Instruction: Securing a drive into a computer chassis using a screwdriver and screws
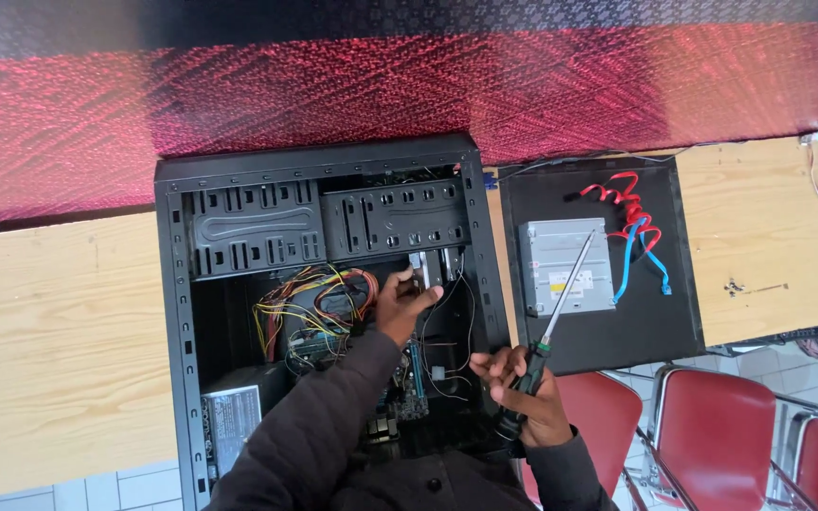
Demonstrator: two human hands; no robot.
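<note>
An open black computer case lies on a light wooden table. My left hand reaches inside it and grips a small grey drive just below the drive bays. My right hand is at the case's right edge, shut on the black and green handle of a long screwdriver. The screwdriver's shaft points up and right over a silver optical drive. Yellow, red and orange wires bundle to the left of my left hand.
The optical drive rests on the black side panel with red and blue cables. A power supply sits low left in the case. Red chairs stand below the table edge. A red patterned surface lies behind.
</note>
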